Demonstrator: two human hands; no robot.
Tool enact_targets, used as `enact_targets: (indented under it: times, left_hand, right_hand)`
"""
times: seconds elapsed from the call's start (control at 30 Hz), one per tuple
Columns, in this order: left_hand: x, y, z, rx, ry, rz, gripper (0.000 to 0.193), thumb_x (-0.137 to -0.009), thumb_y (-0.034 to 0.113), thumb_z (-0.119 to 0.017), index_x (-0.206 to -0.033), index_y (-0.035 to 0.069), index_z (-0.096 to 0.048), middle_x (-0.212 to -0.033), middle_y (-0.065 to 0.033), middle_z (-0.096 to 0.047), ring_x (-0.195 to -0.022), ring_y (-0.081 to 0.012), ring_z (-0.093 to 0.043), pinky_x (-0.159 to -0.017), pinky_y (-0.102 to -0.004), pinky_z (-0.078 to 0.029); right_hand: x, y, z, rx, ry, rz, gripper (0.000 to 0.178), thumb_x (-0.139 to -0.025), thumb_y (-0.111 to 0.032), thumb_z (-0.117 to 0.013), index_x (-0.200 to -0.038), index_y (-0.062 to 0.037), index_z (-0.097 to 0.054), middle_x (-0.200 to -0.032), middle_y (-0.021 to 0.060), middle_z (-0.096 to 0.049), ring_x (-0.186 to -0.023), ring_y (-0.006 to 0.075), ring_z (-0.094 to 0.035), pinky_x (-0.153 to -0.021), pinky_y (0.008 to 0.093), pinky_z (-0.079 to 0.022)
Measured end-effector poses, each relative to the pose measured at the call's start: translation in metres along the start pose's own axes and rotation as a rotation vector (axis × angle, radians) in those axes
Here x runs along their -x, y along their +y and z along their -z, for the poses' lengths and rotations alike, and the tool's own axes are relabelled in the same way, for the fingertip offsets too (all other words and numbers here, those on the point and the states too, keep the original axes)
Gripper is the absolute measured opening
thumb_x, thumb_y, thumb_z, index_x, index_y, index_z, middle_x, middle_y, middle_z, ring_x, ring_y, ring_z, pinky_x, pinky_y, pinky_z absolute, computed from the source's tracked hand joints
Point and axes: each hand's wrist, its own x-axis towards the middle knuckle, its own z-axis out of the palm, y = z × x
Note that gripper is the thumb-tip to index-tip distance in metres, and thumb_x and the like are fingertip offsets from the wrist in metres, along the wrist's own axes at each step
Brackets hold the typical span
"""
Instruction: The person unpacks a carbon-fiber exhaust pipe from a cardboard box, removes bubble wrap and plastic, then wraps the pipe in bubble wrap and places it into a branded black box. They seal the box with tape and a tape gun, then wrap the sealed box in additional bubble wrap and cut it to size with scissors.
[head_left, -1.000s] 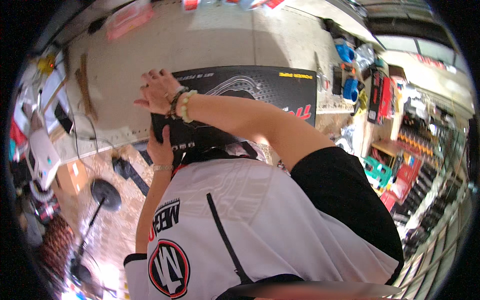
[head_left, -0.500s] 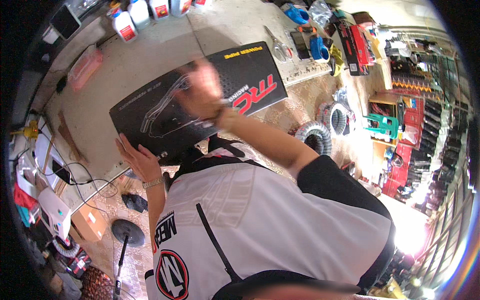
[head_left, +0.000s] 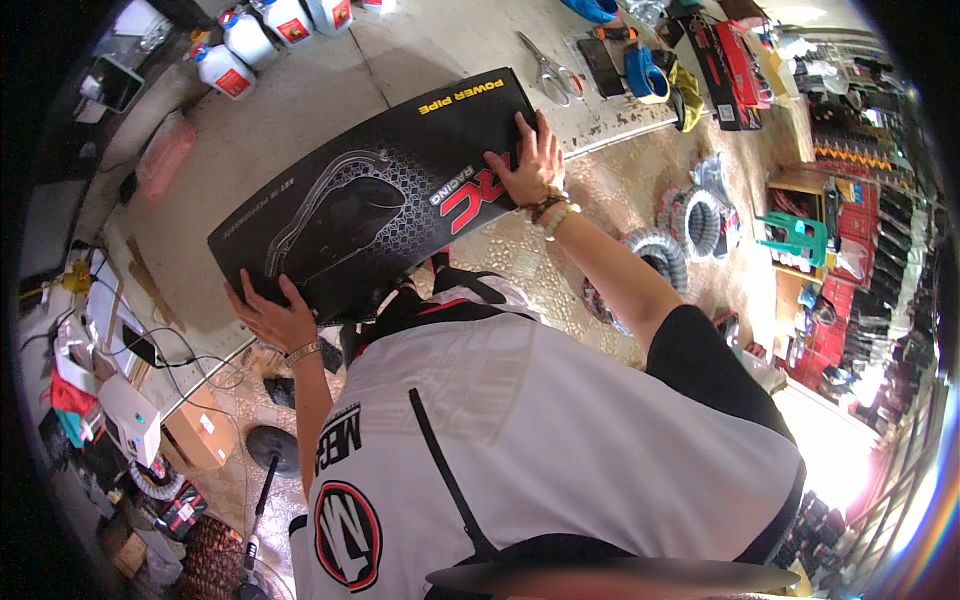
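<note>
view from the head, left to right. a brown cardboard carton (head_left: 200,437) and a round black disc with a rod (head_left: 270,450) stand on the patterned floor (head_left: 545,270). on the pale workbench (head_left: 290,125), a pink plastic container (head_left: 168,158) lies near several white bottles with red labels (head_left: 222,72). the left hand (head_left: 275,317) rests, fingers spread, on the near left corner of a black printed cardboard box (head_left: 345,215), which lies aslant along the bench's near edge. the right hand (head_left: 530,165) lies on the box's right end, fingers slightly parted and thumb apart. beyond are scissors (head_left: 553,77) (blades pointing away from the person), a blue tape roll (head_left: 645,78) and, farther right, grey-wrapped tyres (head_left: 692,222), a green plastic stool (head_left: 795,238) and stocked shelves (head_left: 865,240). compared with half a second ago, the right hand, then blurred over the box's middle, is at its right end; the left hand remains at the left corner.
</note>
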Motion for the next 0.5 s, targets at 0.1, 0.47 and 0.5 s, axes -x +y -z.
enact_targets:
  times: [0.1, 0.47, 0.5]
  left_hand:
    - [0.025, -0.040, 0.001, 0.364, 0.018, 0.329, 0.058, -0.094, 0.037, -0.054, -0.137, 0.000, -0.041, -0.140, -0.0190, -0.042, -0.128, -0.0337, -0.040, -0.103, -0.0413, -0.035]
    - [-0.011, -0.051, 0.051, 0.533, -0.200, 0.374, 0.064, -0.096, 0.050, -0.044, -0.127, -0.006, -0.053, -0.122, -0.0191, -0.060, -0.110, -0.0281, -0.059, -0.095, -0.0335, -0.042]
    - [-0.042, -0.043, 0.053, 0.443, -0.143, 0.278, 0.068, -0.095, 0.053, -0.043, -0.126, -0.005, -0.054, -0.119, -0.0199, -0.062, -0.107, -0.0295, -0.061, -0.093, -0.0341, -0.043]
  right_hand:
    - [-0.003, 0.050, -0.011, -0.913, 0.017, -0.390, 0.065, -0.090, -0.047, -0.055, -0.139, -0.0095, -0.034, -0.119, 0.0175, -0.060, -0.110, 0.0309, -0.057, -0.093, 0.0429, -0.045]
    - [-0.037, 0.069, 0.000, -0.735, 0.142, -0.315, 0.068, -0.089, -0.064, -0.044, -0.085, 0.0009, -0.061, -0.079, 0.0149, -0.061, -0.074, 0.0306, -0.056, -0.068, 0.0403, -0.044]
    - [-0.066, 0.058, 0.013, -0.606, 0.121, -0.155, 0.069, -0.090, -0.063, -0.043, -0.086, 0.0033, -0.059, -0.085, 0.0205, -0.063, -0.077, 0.0371, -0.057, -0.071, 0.0429, -0.045]
